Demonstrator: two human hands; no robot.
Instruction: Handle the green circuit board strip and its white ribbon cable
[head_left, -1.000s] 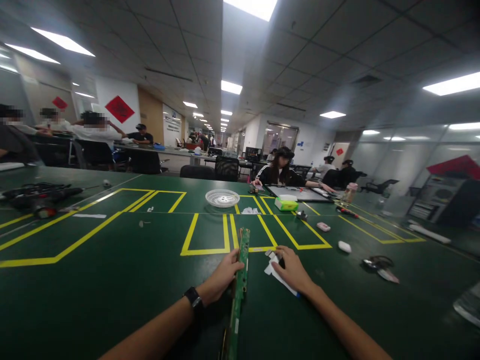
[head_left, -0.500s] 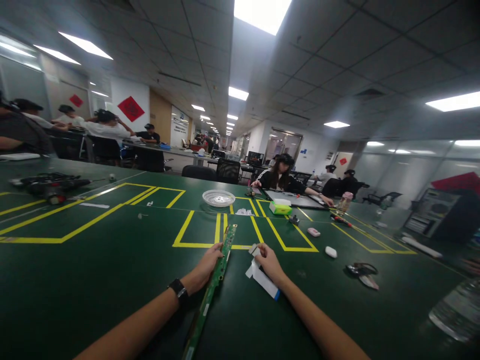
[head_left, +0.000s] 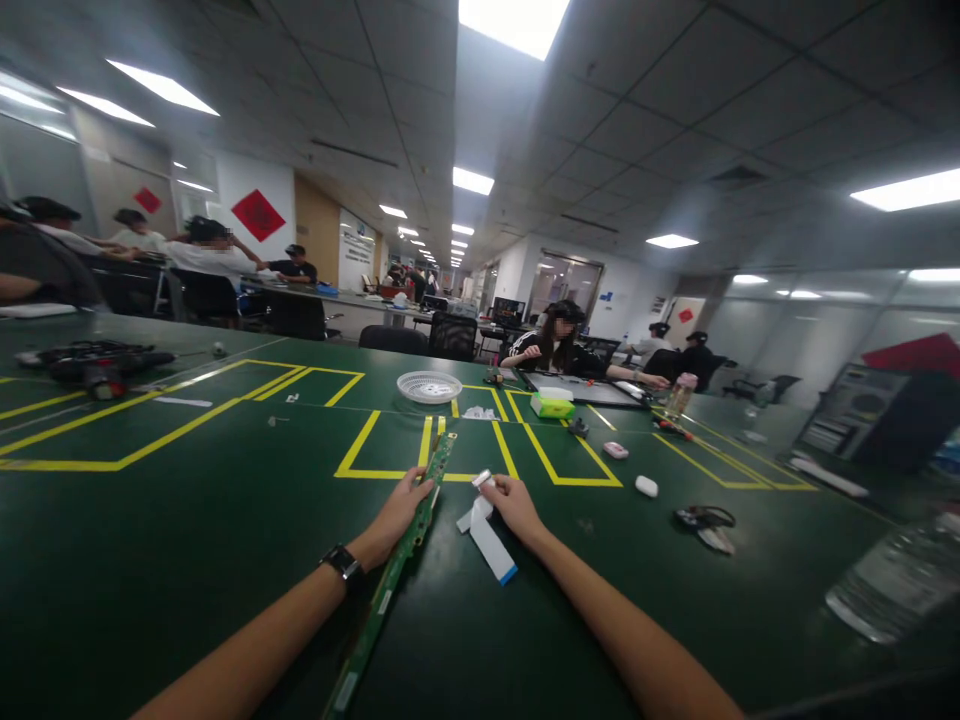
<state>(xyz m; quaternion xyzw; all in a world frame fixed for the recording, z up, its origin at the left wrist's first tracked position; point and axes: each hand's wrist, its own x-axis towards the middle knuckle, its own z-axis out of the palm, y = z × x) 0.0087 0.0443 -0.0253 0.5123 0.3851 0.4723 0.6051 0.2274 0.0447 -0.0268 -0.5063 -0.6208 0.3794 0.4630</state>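
Note:
A long, narrow green circuit board (head_left: 401, 560) slants from the bottom edge up toward the middle of the view. My left hand (head_left: 396, 515), with a black watch on the wrist, is closed around its left side near the upper end. To the right of the board, my right hand (head_left: 512, 508) pinches one end of a white flat ribbon cable (head_left: 489, 540). The cable is folded, and its blue-tipped end hangs down toward the table. A small gap separates board and cable.
On the green table (head_left: 247, 560) with yellow tape lines stand a white plastic basket (head_left: 429, 388), a green box (head_left: 553, 404), a white case (head_left: 646, 486), a cable bundle (head_left: 705, 525) and a water bottle (head_left: 892, 580). A power tool (head_left: 101, 370) lies left. Opposite sits a person (head_left: 551, 340).
My right hand has brought the ribbon cable closer to the board, and the cable's held end has turned. The view has shifted slightly. Across the table, the person's hand has lifted.

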